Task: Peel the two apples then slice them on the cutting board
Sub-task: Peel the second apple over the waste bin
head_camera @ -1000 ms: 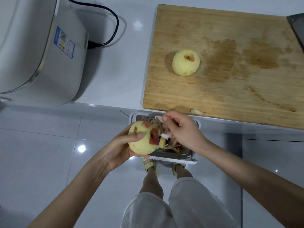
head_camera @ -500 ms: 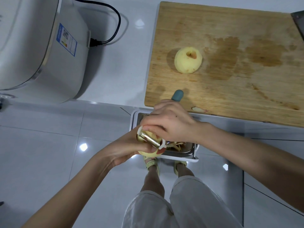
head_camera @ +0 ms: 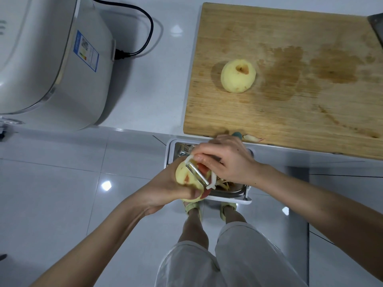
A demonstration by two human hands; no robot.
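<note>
A fully peeled apple sits on the wooden cutting board, left of its middle. My left hand grips a second apple, mostly pale with a few red skin patches, over the waste bin below the counter edge. My right hand holds a white peeler with a teal handle end, its metal blade lying across the apple's top. Part of this apple is hidden by both hands.
A white appliance with a black power cord stands on the counter at left. A peel scrap lies at the board's near edge. A dark object shows at the board's far right. Several peelings fill the bin.
One second ago my right hand was at the bin beside the apple; it then brought the peeler onto the apple, and the blade now sits further across its top.
</note>
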